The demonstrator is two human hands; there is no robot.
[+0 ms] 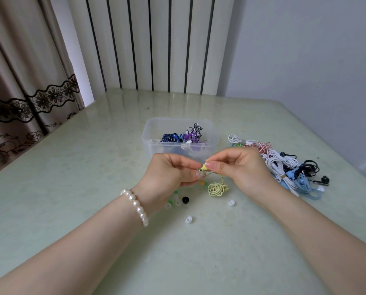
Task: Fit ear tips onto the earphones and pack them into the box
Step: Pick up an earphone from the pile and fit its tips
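My left hand and my right hand meet above the table in front of the clear plastic box. Between their fingertips I pinch a yellow earbud; its yellow cord hangs down to a coiled bundle on the table. Whether a tip sits on the bud I cannot tell. Loose ear tips lie below my hands: a black one, white ones, and green and clear ones partly hidden by my left wrist. The box holds blue, purple and striped earphones.
A heap of bundled earphones, white, pink, blue and black, lies to the right of the box. The pale green table ends at a white radiator at the back, a curtain on the left and a wall on the right.
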